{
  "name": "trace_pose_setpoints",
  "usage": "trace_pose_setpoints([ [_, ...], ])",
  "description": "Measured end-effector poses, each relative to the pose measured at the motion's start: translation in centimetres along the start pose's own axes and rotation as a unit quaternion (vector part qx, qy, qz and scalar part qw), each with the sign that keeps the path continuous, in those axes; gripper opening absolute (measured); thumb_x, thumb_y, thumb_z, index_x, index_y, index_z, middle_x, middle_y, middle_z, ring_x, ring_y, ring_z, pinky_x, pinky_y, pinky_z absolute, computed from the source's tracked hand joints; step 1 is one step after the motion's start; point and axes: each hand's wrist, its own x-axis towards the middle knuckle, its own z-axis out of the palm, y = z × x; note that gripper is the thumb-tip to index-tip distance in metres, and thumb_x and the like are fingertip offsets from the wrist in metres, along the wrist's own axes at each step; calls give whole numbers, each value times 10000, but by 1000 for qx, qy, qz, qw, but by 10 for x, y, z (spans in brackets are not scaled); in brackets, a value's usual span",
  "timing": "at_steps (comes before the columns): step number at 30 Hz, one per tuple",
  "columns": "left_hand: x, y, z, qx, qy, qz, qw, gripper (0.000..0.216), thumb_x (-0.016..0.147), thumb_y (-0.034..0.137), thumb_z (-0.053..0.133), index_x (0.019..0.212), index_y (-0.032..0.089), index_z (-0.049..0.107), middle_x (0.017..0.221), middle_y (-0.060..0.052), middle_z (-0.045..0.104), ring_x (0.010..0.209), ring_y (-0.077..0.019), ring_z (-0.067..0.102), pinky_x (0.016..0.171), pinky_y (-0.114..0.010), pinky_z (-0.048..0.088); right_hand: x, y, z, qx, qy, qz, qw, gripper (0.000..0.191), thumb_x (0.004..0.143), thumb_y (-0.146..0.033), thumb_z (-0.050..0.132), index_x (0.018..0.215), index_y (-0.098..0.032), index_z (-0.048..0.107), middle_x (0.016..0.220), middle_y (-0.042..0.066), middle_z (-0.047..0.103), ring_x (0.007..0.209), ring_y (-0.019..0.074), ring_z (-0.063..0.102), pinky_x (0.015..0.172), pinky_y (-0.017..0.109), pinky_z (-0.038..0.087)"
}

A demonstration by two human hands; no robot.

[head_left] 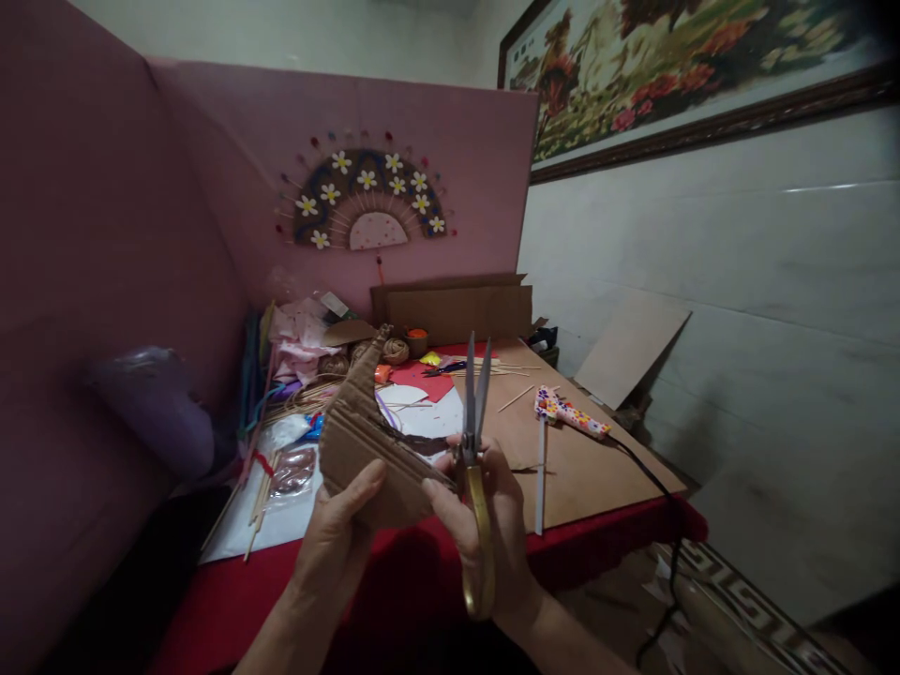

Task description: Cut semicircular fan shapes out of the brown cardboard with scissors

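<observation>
My left hand [344, 530] grips the lower left of a curved piece of corrugated cardboard [362, 422], thumb on its front face. The piece narrows to a thin, ragged tip at the top, and its ridges show. My right hand [502, 548] is closed around a pair of scissors [478, 487] with brass-coloured handles. The blades point upward, slightly parted, and stand clear of the cardboard. My right thumb and fingers also pinch the cardboard's right end. A dark, thin strip behind it partly shows near the right fingers.
A flower-patterned glue gun [573, 412] with a black cord lies on a flat brown board [605, 483] at right. Twine balls [396, 352], pliers [450, 369], sticks and a plastic packet [292, 469] lie behind and left. A flowered fan decoration [309, 220] hangs on the pink panel.
</observation>
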Motion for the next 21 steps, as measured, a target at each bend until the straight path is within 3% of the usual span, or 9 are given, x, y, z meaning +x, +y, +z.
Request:
trace_pose_setpoints([
  [3, 5, 13, -3, -5, 0, 23, 1000, 282, 600, 211, 797, 865, 164, 714, 869, -27, 747, 818, -176, 688, 665, -191, 540, -4, 3, -4, 12, 16, 1, 1000, 310, 736, -202, 657, 1004, -225, 503, 834, -13, 560, 717, 122, 567, 654, 239, 479],
  [7, 9, 22, -3, 26, -35, 22, 999, 276, 598, 195, 797, 857, 140, 719, 857, -54, 747, 795, -177, 691, 660, -186, 532, -10, 9, -5, 27, 41, 20, 999, 339, 722, -219, 681, 1013, -224, 507, 857, -4, 575, 754, 135, 582, 699, 259, 486],
  [21, 6, 10, 3, 54, 4, 10, 998, 337, 555, 201, 820, 863, 140, 698, 769, -60, 746, 642, -207, 695, 576, -269, 563, -14, 13, 1, 40, 51, 73, 995, 369, 694, -300, 710, 981, -215, 495, 842, 8, 572, 741, 149, 587, 672, 253, 494],
])
